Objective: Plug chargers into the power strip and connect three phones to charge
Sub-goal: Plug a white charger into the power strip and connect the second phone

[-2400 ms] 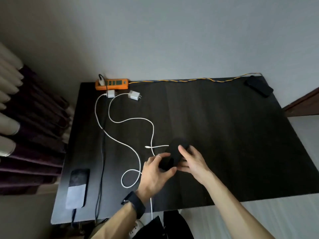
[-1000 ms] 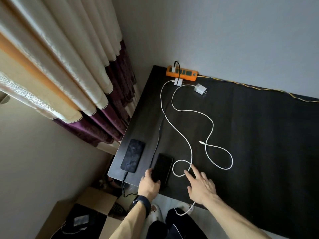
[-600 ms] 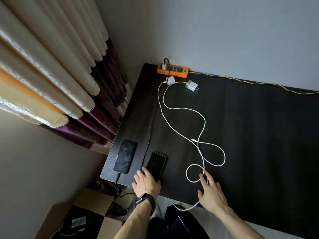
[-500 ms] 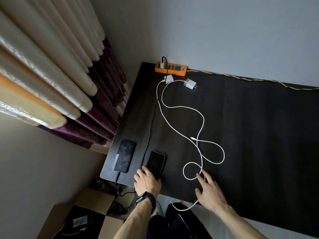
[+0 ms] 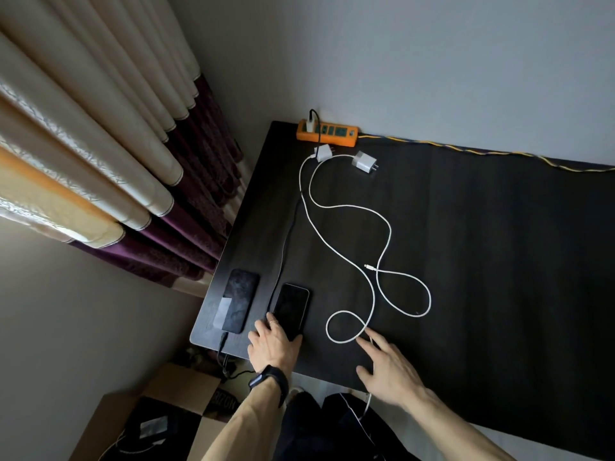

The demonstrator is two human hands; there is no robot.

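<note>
Left hand (image 5: pixel 273 344) rests flat, grip released, on a phone (image 5: pixel 291 309) at the counter's (image 5: pixel 499 261) near-left corner; right hand (image 5: pixel 389 369), fingers spread, touches the white cable (image 5: pixel 346 261).

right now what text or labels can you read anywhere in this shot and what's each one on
"RIZON": white letters on a dark item in the cardboard box under the table; the word's start is cut off.
Power strip: no marking legible.
White chargers: no print legible.
Both phones: screens dark, no text.
</note>
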